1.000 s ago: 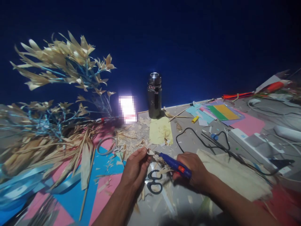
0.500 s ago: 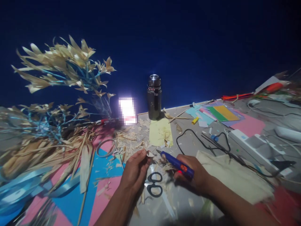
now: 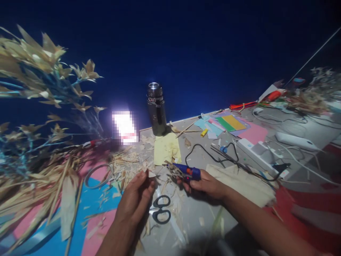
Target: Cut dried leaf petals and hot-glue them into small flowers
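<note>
My left hand (image 3: 135,200) pinches a small pale leaf piece (image 3: 151,174) between thumb and fingertips above the grey table (image 3: 198,213). My right hand (image 3: 205,184) is closed round a blue glue gun (image 3: 186,171), which lies low with its nozzle pointing left toward a small heap of dry straw bits (image 3: 173,170). Black-handled scissors (image 3: 160,210) lie on the table between the two hands. The gun's black cord (image 3: 207,153) loops away behind it.
A dark metal flask (image 3: 156,109) stands at the back beside a yellow paper (image 3: 166,153). Dried-leaf branches with blue stems (image 3: 39,81) fill the left. Coloured paper sheets (image 3: 229,122), a white power strip (image 3: 262,156), cables and a cloth (image 3: 242,183) lie to the right.
The view has swung to the right. My right hand has lowered the glue gun down toward the table, away from the leaf piece. My left hand keeps its pinch.
</note>
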Motion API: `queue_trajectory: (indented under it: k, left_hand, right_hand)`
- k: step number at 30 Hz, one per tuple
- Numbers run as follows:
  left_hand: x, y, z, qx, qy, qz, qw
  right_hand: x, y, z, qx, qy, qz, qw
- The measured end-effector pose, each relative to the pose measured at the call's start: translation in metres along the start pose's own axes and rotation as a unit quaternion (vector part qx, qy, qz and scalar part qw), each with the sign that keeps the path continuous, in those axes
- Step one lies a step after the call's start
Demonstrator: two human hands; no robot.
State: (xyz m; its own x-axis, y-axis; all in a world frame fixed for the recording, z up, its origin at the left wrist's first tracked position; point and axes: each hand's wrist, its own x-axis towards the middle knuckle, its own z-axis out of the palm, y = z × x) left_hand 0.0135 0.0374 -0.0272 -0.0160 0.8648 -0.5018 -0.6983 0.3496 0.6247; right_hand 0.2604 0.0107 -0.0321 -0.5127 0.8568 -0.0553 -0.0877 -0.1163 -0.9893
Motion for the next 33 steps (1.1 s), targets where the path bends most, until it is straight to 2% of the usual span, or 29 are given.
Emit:
queue_trajectory:
  k: [2, 4, 7, 9, 11, 14, 17, 19, 20, 21, 23, 26, 28, 30, 33]
  left_hand:
    - [-0.001, 0.002, -0.001, -0.003, -0.011, -0.005, 1.000]
    - [-0.005, 0.003, -0.002, -0.020, -0.026, -0.020, 0.999]
    - [-0.016, 0.006, -0.003, -0.050, -0.100, -0.055, 0.992]
    - [-0.024, 0.007, -0.003, -0.044, -0.155, -0.072, 0.984]
    - [-0.029, 0.006, -0.004, -0.028, -0.177, -0.081, 0.981]
    - [-0.026, 0.002, -0.008, -0.007, -0.179, -0.076, 0.981]
    - [-0.010, -0.004, -0.016, 0.007, -0.201, -0.067, 0.977]
    - [0.003, -0.009, -0.022, 0.010, -0.205, -0.075, 0.976]
    - [0.009, -0.011, -0.024, 0.010, -0.204, -0.080, 0.976]
    - [0.014, -0.013, -0.026, 0.009, -0.203, -0.083, 0.976]
    - [0.018, -0.015, -0.027, 0.000, -0.200, -0.079, 0.977]
    - [0.012, -0.016, -0.022, -0.018, -0.189, -0.064, 0.980]
    - [0.001, -0.015, -0.015, -0.015, -0.176, -0.067, 0.982]
    - [-0.011, -0.013, -0.007, -0.001, -0.165, -0.081, 0.983]
    - [-0.025, -0.009, 0.002, 0.016, -0.155, -0.094, 0.983]
  right_hand:
    - [0.001, 0.000, 0.001, -0.068, 0.015, -0.029, 0.997]
    - [0.003, 0.001, 0.004, -0.210, 0.045, -0.083, 0.973]
    - [0.005, 0.007, 0.009, -0.433, 0.064, -0.117, 0.892]
    - [0.005, 0.011, 0.012, -0.526, 0.065, -0.082, 0.844]
    - [0.002, 0.012, 0.015, -0.575, 0.066, -0.042, 0.814]
    - [-0.007, 0.007, 0.021, -0.592, 0.065, -0.025, 0.803]
    - [-0.014, -0.006, 0.024, -0.586, 0.046, -0.055, 0.807]
    - [-0.016, -0.017, 0.017, -0.592, 0.039, -0.069, 0.802]
    - [-0.016, -0.023, 0.010, -0.602, 0.049, -0.065, 0.795]
    - [-0.016, -0.030, -0.001, -0.618, 0.084, -0.040, 0.781]
    - [-0.019, -0.046, -0.033, -0.641, 0.195, 0.021, 0.743]
    - [-0.032, -0.074, -0.090, -0.643, 0.380, 0.125, 0.653]
    - [-0.041, -0.093, -0.123, -0.630, 0.466, 0.176, 0.596]
    - [-0.044, -0.107, -0.145, -0.620, 0.510, 0.201, 0.562]
    - [-0.031, -0.119, -0.160, -0.622, 0.506, 0.212, 0.559]
